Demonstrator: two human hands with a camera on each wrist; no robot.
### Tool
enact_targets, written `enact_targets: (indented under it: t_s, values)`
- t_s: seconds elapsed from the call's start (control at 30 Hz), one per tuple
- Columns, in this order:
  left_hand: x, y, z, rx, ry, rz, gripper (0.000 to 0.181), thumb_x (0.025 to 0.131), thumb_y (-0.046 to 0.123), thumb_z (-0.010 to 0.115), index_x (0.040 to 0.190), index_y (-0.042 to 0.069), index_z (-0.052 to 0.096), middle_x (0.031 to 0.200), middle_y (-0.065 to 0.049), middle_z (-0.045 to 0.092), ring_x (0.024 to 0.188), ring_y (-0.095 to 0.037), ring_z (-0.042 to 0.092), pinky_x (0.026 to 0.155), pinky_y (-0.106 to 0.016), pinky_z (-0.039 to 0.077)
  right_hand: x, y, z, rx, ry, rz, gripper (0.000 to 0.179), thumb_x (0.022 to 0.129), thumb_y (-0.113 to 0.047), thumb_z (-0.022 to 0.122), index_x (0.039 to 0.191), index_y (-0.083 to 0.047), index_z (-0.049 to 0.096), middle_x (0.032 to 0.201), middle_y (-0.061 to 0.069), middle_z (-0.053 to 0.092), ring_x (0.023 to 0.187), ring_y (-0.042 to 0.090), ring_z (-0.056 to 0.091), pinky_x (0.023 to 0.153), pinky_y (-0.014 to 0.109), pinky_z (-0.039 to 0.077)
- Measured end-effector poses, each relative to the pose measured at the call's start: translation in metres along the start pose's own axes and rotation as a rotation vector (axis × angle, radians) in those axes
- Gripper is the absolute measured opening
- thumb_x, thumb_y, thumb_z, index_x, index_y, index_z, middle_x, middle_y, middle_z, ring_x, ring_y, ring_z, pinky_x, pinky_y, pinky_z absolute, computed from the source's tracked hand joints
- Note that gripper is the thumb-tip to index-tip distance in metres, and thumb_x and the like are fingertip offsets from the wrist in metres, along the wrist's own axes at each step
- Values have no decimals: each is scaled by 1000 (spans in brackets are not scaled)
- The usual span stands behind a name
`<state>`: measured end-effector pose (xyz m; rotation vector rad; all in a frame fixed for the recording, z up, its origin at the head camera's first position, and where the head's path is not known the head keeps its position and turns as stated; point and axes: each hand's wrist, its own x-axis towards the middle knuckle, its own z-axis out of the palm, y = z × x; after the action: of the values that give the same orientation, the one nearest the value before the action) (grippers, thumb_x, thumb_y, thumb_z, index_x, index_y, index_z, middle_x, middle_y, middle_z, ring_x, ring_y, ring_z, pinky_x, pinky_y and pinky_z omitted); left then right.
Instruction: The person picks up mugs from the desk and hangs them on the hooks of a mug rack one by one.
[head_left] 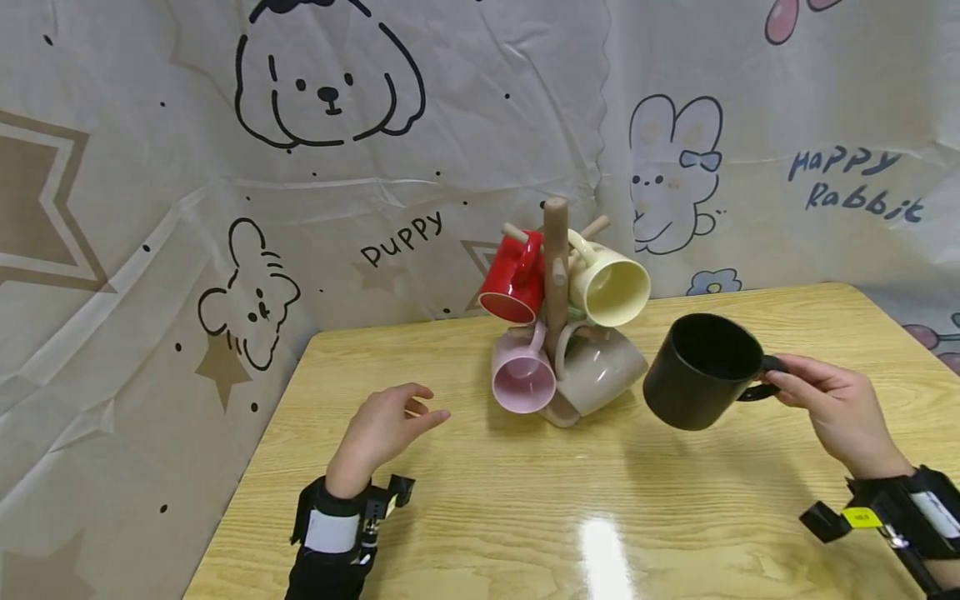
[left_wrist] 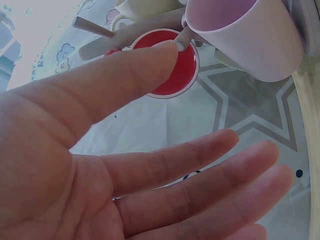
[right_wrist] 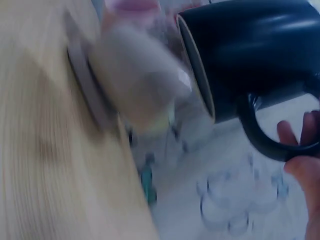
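Note:
My right hand (head_left: 843, 408) pinches the handle of a black mug (head_left: 701, 375), which tilts in the air to the right of a wooden mug tree (head_left: 556, 275). In the right wrist view the same black mug (right_wrist: 260, 55) fills the upper right, its handle between thumb and fingers. On the tree hang a red mug (head_left: 513, 279), a pale yellow mug (head_left: 617, 290), a pink mug (head_left: 522, 379) and a grey-beige mug (head_left: 603, 371). My left hand (head_left: 382, 429) hovers left of the tree with relaxed fingers and holds nothing; its spread fingers show in the left wrist view.
The tree stands on a light wood-grain table (head_left: 480, 517), close to its back edge. Behind and to the left hangs a pale cloth (head_left: 480, 108) printed with cartoon animals and stars. Black camera bands (head_left: 337, 521) wrap both wrists.

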<state>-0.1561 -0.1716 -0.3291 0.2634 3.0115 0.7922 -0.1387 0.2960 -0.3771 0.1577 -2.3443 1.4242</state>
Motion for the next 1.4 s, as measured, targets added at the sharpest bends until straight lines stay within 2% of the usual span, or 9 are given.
enact_targets:
  t_s: [0.23,0.4,0.57,0.7,0.83,1.0,1.1,1.27,1.4]
  values:
    - [0,-2,0,-13,-2,-7,45,78,40,62,109,8,61,93,-7,66,85,-20,59,70,-39,50,-9,-49,41,39,-191,-62,25,87,-11,53,106,2,62,90,-23,64,84,1,58,66,13,47]
    - [0,-2,-2,-10,-7,-6,45,79,41,61,109,8,61,93,-7,67,86,-19,59,71,-39,50,-9,-70,69,118,-247,-100,24,86,-12,54,102,3,62,88,-12,68,83,8,60,68,16,48]
    - [0,-1,-2,-7,-8,-8,45,79,40,61,110,8,61,94,-7,67,86,-19,59,72,-39,49,-9,-74,89,217,-272,-188,19,84,-7,56,98,3,63,86,-10,67,79,11,60,66,19,49]
    - [1,0,-2,-6,-11,-4,45,79,40,61,110,8,61,94,-7,67,87,-19,59,72,-39,49,-11,-73,97,265,-286,-206,18,83,-4,56,97,4,63,87,-12,67,79,11,61,66,19,50]
    - [0,0,-2,-3,-16,-5,45,79,41,61,110,8,60,94,-7,67,87,-19,59,73,-39,49,-12,-74,101,267,-286,-219,18,82,-5,57,97,3,64,87,-14,67,77,12,62,65,19,50]
    - [0,0,-2,4,-23,3,44,79,39,62,110,8,60,94,-8,66,86,-20,59,72,-39,50,-14,-76,102,247,-285,-269,16,82,0,56,96,4,64,78,-6,67,68,14,62,61,21,52]
    - [1,0,-1,9,-33,5,43,79,37,62,110,7,60,94,-8,66,86,-20,59,72,-40,50,-16,-79,100,239,-336,-237,17,84,-2,53,96,5,63,70,-3,65,63,14,61,53,22,51]
    - [1,2,0,2,-37,13,44,80,40,61,110,7,60,95,-8,66,86,-20,60,73,-40,50,-18,-84,96,238,-478,-89,22,89,-11,49,99,4,62,69,-5,65,65,14,62,46,25,46]
    - [0,8,3,-129,-18,62,46,82,44,57,111,8,60,99,-8,66,88,-17,59,76,-39,50,-20,-88,94,263,-509,-18,27,90,-15,48,102,5,61,72,-6,65,69,15,62,49,25,49]
